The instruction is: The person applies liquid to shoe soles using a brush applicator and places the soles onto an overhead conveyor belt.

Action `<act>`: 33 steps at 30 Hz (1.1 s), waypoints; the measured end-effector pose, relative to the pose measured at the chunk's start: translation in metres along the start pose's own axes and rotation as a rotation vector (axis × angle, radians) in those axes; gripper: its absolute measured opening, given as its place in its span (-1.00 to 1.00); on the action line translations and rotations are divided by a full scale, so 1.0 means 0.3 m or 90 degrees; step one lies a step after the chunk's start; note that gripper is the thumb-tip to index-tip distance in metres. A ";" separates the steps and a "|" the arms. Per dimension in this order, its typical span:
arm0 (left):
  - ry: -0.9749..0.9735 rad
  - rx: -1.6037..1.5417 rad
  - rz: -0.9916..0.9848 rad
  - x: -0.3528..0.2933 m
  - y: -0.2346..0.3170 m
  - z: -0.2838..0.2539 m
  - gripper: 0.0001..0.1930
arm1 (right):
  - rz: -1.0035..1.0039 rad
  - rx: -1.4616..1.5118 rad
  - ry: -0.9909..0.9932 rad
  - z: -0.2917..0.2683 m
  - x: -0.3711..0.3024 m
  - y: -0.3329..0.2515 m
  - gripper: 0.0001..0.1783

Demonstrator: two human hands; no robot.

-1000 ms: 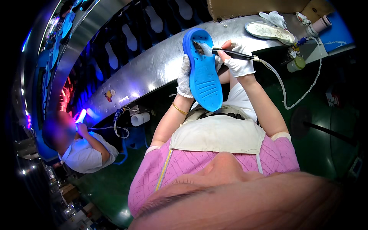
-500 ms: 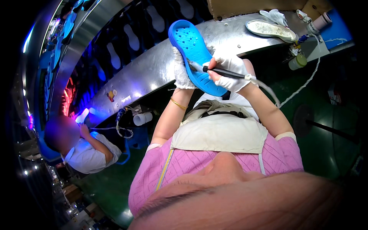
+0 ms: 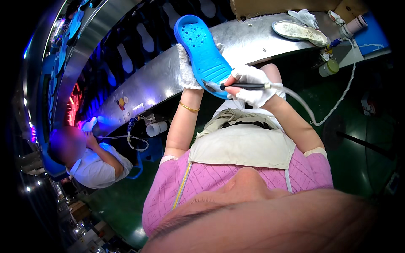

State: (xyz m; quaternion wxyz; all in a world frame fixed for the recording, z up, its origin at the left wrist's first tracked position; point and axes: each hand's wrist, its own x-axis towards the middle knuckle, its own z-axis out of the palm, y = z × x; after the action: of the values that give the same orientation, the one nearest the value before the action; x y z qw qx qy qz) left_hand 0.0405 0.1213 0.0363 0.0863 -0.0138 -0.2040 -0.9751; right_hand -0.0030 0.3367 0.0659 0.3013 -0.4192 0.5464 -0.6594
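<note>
A bright blue shoe sole, with small holes at its far end and ridges lower down, is tilted above the near edge of the metal bench. My left hand, in a white knit glove, grips it by its left edge; the fingers behind it are hidden. My right hand, in a white glove with bare fingertips, pinches a black-handled brush. The brush tip touches the sole's near end, by its left rim. From the handle's back end runs a pale hose.
A curved metal bench borders a dark conveyor carrying pale soles. An off-white shoe part and a glove lie at the right. A lidded jar sits below the bench. At left, another person handles a sole.
The sole has shifted left and slightly away from me, in my left hand. My right hand has moved the brush down to the sole's near end, its handle now more level.
</note>
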 end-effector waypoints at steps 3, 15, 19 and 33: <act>-0.038 -0.046 -0.003 -0.012 -0.004 0.025 -0.13 | 0.055 0.108 0.077 -0.035 0.021 0.007 -0.86; -0.135 -0.125 0.014 -0.051 -0.096 0.047 -0.07 | -0.039 0.124 0.012 0.018 0.021 0.028 -0.85; -0.223 -0.242 0.028 -0.058 -0.091 0.053 -0.07 | 0.048 0.315 0.185 0.033 0.023 0.032 -0.88; 0.035 0.147 0.149 -0.046 -0.024 0.072 -0.14 | 0.022 0.139 0.005 0.007 0.030 0.029 -0.85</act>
State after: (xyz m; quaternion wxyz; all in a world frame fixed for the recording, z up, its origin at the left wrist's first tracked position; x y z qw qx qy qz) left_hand 0.0525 0.1387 0.0524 0.2059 -0.0004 -0.3095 -0.9283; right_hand -0.0059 0.3260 0.0595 0.3541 -0.3717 0.4795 -0.7117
